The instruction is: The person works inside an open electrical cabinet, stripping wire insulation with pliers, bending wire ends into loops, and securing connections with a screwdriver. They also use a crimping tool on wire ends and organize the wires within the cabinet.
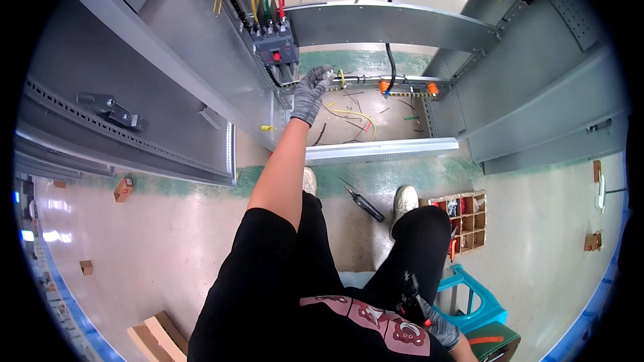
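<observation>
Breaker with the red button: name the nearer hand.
Left: the left hand is just below and to the right of the breaker, the right hand far off by the teal stool.

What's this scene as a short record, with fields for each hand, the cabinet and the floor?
Left hand: gray-gloved hand, at the cabinet's low crossbar; grip unclear
Right hand: gray-gloved hand, holding a black tool with red parts
Cabinet: gray metal; breaker with yellow, green and red cables on top; two orange fittings
Floor: black screwdriver-like tool between the shoes; divided box; teal stool
</observation>
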### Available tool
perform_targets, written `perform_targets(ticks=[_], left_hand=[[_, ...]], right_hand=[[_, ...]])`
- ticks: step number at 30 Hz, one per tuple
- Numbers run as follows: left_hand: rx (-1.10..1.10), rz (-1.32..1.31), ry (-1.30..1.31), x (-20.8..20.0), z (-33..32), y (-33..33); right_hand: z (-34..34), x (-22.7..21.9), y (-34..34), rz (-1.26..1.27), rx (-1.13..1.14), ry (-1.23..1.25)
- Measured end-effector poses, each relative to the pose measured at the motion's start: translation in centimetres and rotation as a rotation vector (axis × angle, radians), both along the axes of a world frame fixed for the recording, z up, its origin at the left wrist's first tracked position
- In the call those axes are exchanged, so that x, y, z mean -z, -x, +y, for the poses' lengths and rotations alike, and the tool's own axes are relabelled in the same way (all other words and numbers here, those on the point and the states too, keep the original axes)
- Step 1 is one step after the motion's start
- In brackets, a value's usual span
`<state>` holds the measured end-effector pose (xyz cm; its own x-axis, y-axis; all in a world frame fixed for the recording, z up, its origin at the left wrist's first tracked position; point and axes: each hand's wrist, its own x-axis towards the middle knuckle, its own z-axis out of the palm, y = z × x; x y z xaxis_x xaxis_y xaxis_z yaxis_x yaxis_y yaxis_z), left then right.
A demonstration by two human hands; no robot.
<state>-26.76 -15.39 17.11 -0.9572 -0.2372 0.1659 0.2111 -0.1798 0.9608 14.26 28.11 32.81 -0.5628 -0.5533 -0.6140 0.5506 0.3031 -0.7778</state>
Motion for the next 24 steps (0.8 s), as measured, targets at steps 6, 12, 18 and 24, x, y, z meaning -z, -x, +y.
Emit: perform_targets(ticks=[6, 12, 18, 24], left_hand=[[-0.007, -0.051, 0.018, -0.9, -1.1, -0.7], [0.001, -0.041, -0.031, -1.9, -0.5, -0.4], [0.035, -0.092, 0.031, -2.7, -0.4, -0.6], [0.023, -0.088, 0.228, -2.5, -0.5, -0.3]], right_hand=[[-5.7, 0.0, 17.7, 0.153, -0.015, 0.107], [-17.0, 7.1, 35.5, 0.641, -0.213, -0.536], [-21.2, 10.0, 39.8, 1.040, -0.349, -0.677], [-21.6, 10.2, 40.8, 1.108, -0.273, -0.647]])
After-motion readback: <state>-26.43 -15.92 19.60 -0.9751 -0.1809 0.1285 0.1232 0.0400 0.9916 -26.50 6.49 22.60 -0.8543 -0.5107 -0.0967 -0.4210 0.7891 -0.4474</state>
